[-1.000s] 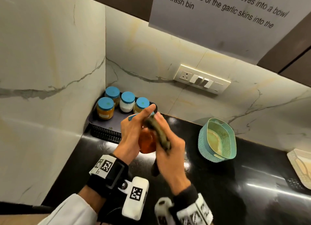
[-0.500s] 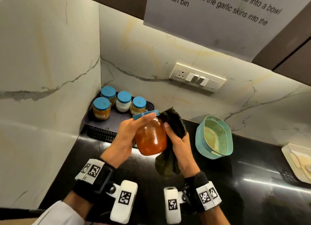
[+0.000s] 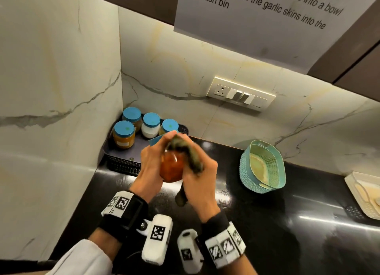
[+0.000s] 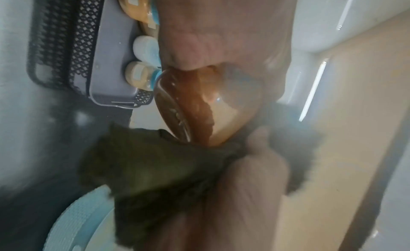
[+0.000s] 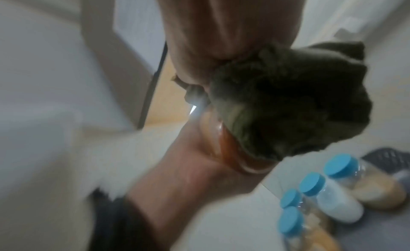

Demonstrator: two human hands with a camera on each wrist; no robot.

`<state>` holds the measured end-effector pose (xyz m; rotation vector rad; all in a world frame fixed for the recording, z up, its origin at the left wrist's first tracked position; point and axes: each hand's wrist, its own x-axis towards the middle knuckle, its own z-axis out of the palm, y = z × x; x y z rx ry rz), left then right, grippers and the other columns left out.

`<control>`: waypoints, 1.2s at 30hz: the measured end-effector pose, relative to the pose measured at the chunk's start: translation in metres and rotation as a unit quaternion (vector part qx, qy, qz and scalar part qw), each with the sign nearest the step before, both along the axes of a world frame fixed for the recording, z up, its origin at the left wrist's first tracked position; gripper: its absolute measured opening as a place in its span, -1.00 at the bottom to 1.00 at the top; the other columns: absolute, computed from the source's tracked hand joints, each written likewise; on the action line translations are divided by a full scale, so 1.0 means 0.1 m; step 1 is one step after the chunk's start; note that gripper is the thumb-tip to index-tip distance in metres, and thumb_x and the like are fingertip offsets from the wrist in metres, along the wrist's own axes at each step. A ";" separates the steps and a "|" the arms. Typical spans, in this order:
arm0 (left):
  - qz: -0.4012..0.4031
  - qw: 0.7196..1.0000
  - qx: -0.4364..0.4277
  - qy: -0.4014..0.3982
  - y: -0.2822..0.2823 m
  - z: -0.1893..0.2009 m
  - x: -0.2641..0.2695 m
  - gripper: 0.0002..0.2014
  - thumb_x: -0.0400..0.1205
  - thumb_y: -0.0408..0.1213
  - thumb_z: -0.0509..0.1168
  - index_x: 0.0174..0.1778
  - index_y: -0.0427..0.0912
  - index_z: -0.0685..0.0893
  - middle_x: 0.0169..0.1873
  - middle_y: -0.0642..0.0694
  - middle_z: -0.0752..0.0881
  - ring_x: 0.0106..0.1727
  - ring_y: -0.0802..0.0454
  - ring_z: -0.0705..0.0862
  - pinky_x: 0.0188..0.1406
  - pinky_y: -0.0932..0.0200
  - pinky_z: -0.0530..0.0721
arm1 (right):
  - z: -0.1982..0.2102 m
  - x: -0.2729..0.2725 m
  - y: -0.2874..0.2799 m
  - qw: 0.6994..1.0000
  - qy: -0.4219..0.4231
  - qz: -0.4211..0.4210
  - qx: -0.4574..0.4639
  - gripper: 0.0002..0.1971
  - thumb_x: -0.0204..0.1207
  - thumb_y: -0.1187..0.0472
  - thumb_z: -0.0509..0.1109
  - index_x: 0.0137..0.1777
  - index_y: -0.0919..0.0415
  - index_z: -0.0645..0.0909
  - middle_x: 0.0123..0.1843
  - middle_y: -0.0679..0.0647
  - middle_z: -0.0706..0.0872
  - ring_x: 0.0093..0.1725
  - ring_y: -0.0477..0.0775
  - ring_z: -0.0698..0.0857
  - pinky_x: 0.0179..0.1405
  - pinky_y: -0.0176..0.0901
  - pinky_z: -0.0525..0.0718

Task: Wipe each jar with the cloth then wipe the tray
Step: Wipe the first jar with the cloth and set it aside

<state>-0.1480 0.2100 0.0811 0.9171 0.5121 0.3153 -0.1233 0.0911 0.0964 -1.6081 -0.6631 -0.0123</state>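
The left hand (image 3: 151,167) is wrapping its fingers (image 3: 164,138) round a rounded glass jar (image 3: 171,167) of orange-red paste, holding it tilted above the glossy black tabletop (image 3: 267,223), just in front of the tray (image 3: 123,163). The right hand (image 3: 202,179) is clutching a dark, fuzzy cloth (image 3: 188,153), its fingers curled into it, and pressing it against the jar's upper side. The dark tray with mesh walls is sitting in the wall corner, carrying four blue-lidded jars (image 3: 124,133): one is holding white contents, the others yellowish-tan. Right of the tray, a teal perforated basket (image 3: 262,167) is leaning, something pale inside.
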 end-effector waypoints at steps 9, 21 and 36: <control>-0.024 1.000 0.001 -0.005 -0.01 -0.03 -0.07 -0.38 0.38 0.15 0.61 0.30 -0.11 0.82 0.17 -0.24 0.88 0.25 -0.28 0.84 0.43 -0.39 0.70 | -0.04 0.02 -0.05 0.997 0.066 -0.038 0.002 -0.67 0.62 0.55 0.36 0.20 0.18 0.79 0.06 0.04 0.88 0.10 0.00 0.82 0.12 -0.15 0.75; -0.034 0.999 0.011 -0.020 -0.08 0.03 -0.07 -0.53 0.48 0.05 0.59 0.25 -0.10 0.84 0.12 -0.24 0.88 0.20 -0.28 0.84 0.27 -0.25 0.78 | 0.01 0.23 -0.08 0.990 0.126 -0.068 0.003 -0.82 0.70 0.36 0.40 -0.07 0.14 0.78 -0.29 -0.07 0.78 -0.26 -0.15 0.70 -0.16 -0.15 0.67; -0.001 1.000 -0.018 0.001 -0.06 0.02 -0.02 -0.39 0.39 0.05 0.63 0.27 -0.25 0.82 0.15 -0.33 0.87 0.23 -0.34 0.84 0.38 -0.31 0.75 | -0.16 -0.25 -0.18 0.999 0.034 -0.029 -0.008 -0.40 0.56 0.58 0.33 0.60 0.21 0.53 0.54 0.09 0.67 0.55 0.00 0.62 0.54 -0.06 0.60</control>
